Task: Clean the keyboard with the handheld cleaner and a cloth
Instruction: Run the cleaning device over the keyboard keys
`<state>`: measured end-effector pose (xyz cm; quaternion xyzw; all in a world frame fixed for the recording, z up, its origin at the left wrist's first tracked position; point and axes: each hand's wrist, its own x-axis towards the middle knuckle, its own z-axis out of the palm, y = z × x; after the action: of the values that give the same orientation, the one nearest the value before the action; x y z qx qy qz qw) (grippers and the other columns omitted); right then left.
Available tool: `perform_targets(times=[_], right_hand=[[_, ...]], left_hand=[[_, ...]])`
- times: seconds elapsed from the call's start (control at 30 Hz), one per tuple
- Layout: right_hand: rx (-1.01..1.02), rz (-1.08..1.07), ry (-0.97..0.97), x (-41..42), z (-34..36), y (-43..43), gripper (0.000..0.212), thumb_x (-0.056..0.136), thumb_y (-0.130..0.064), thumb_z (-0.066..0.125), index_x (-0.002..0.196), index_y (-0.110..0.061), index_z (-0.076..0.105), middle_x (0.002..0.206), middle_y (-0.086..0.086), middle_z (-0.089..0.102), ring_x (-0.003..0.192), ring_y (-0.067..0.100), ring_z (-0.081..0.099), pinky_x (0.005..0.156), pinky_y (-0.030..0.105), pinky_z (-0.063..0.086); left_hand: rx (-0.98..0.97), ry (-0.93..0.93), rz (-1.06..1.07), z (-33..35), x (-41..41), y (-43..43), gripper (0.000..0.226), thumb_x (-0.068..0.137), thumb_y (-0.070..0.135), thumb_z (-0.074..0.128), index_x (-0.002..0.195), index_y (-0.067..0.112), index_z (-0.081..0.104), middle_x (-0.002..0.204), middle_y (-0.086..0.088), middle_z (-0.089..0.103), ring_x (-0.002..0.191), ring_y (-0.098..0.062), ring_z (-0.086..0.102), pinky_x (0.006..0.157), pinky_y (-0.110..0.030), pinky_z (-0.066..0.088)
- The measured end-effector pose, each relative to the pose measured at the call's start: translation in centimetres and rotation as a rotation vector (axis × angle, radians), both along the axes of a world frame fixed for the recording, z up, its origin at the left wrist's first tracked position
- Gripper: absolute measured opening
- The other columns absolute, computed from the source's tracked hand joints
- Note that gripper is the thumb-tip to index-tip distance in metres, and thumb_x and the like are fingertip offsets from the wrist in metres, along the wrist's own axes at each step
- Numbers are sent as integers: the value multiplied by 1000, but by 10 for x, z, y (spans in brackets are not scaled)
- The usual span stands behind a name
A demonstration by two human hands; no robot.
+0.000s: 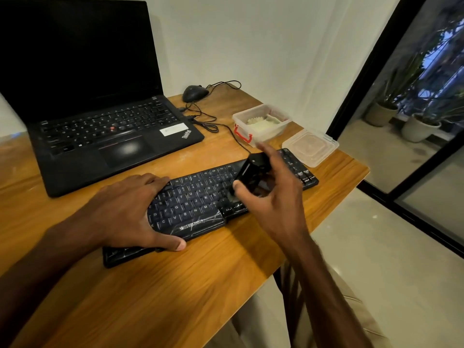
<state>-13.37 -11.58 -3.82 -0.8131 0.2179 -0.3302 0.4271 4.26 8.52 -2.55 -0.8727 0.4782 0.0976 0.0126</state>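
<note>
The right grip [273,194] is closed around the black handheld cleaner [253,172], thumb on its near side and fingers behind it, with one finger sticking up past its top. The cleaner is tilted over the right half of the keyboard [195,197], its lower end down at the keys by the Alt key; whether it touches them is blurred. The left grip [125,209] holds nothing. It lies flat on the keyboard's left part with fingers stretched over the keys and the thumb along the keyboard's front edge.

The keyboard lies slantwise on the wooden desk [175,285]. Its right end stops short of the desk's right corner, and its left end pokes out under the left wrist. In front of the keyboard a broad strip of bare wood runs to the desk's near edge. Behind the keyboard's left half stands an open laptop [100,121], screen dark, with only a narrow gap between the two. Behind the keyboard's right end are a clear plastic box [261,124] with a red latch and something pale inside, and beside it a clear lid [310,146] lying just off the keyboard's far corner, close to the desk's edge. A thin black cable [226,126] runs from the keyboard back past the box toward a black mouse [194,93] by the wall. Beyond the keyboard's right end, off the desk, is pale floor [376,234] and a dark-framed glass door [414,96].
</note>
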Motion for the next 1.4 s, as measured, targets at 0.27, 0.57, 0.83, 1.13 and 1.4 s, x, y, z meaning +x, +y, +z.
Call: perform_targets(times=[0.27, 0.57, 0.83, 1.13, 1.4], right_hand=[[-34, -8, 55, -3, -2, -15, 79, 83, -23, 81, 152, -29, 42, 122, -8, 63, 111, 7, 65, 91, 23, 58], [-33, 29, 26, -7, -5, -24, 79, 83, -20, 82, 151, -29, 43, 128, -1, 64, 114, 9, 65, 93, 28, 59], [14, 22, -13, -15, 2, -39, 74, 83, -19, 83, 147, -25, 48, 126, -6, 63, 113, 6, 64, 93, 26, 58], [4, 15, -47, -14, 0, -45, 74, 81, -16, 84, 146, -24, 50, 125, -1, 63, 112, 9, 65, 90, 22, 58], [55, 27, -43, -16, -2, -50, 76, 81, -16, 84, 147, -28, 48, 122, -6, 62, 112, 9, 66, 91, 30, 60]], left_hand=[[16, 9, 6, 0, 0, 0, 159, 31, 117, 34, 164, 31, 14, 160, 14, 36, 137, -11, 44, 112, -41, 45], [12, 18, 10, 4, -2, -1, 156, 34, 116, 38, 163, 32, 14, 160, 16, 36, 136, -8, 44, 112, -40, 44], [38, 18, 31, 3, -1, -1, 156, 33, 116, 37, 163, 33, 10, 161, 16, 33, 136, -9, 43, 112, -37, 42], [55, 35, 41, 4, -2, -3, 158, 33, 116, 38, 163, 34, 7, 163, 15, 29, 139, -10, 40, 114, -36, 38], [86, 60, 19, 9, -4, -4, 158, 36, 115, 37, 164, 32, -1, 168, 15, 19, 145, -8, 33, 116, -35, 35]])
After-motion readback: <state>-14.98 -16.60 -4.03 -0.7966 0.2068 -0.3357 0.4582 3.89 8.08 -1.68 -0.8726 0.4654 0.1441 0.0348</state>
